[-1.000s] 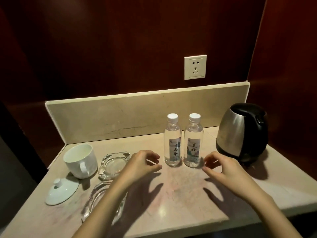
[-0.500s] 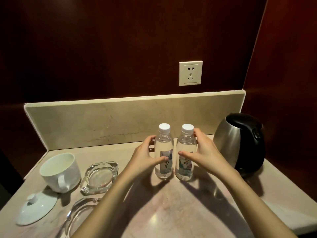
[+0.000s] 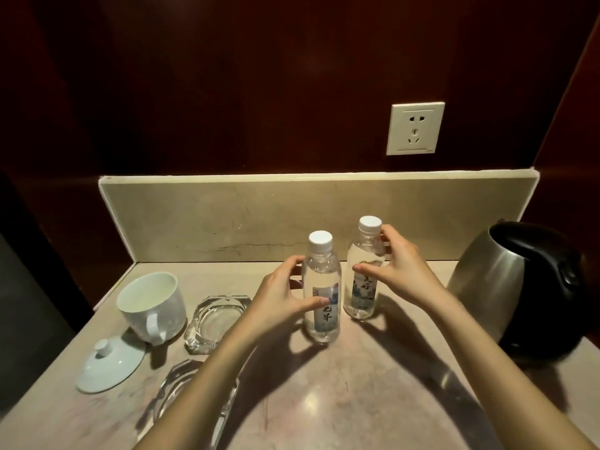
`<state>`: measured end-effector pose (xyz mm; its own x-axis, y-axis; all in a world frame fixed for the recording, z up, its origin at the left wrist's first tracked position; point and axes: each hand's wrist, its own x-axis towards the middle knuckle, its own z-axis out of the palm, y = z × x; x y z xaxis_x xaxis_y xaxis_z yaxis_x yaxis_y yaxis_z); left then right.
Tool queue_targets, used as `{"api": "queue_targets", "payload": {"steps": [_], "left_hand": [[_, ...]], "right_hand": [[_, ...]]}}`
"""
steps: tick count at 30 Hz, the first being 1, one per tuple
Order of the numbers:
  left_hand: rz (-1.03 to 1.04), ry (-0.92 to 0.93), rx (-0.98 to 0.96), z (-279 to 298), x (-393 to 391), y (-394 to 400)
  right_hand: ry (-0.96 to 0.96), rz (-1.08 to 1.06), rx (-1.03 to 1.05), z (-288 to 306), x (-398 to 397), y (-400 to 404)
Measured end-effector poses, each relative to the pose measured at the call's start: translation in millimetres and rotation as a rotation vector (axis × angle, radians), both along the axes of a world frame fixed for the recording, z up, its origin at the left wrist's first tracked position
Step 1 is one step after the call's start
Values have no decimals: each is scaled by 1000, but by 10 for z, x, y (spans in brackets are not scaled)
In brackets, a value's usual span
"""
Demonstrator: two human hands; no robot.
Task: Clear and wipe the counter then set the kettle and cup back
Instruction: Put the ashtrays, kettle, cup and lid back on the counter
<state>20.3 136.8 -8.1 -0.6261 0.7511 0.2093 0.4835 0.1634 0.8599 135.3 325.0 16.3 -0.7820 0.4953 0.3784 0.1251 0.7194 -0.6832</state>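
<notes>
Dark wooden walls stand behind the marble counter. On it, the left hand grips the left water bottle, and the right hand grips the right water bottle. The kettle stands at the right side, and the white cup at the left, beside its lid and a glass ashtray.
</notes>
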Motion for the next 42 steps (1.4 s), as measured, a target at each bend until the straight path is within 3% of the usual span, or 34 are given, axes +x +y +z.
{"api": "queue_targets", "payload": {"steps": [12,23,26,32,36,42], "left_hand": [[-78,-6,0,-24,91,193],[-271,-3,66,-120,607,614],[-322,-25,73,-145,729,822],[-331,-36,73,-120,837,1164],[-313,-29,89,-96,839,1306],[-243,-54,100,-105,755,1385]], "right_hand": [[-137,-5,12,106,268,42],[183,-390,143,627,1623,200],[180,-497,142,587,1826,203],[60,-626,-53,266,2125,268],[-46,-436,-336,58,2087,270],[105,-264,-478,6,2016,174]]}}
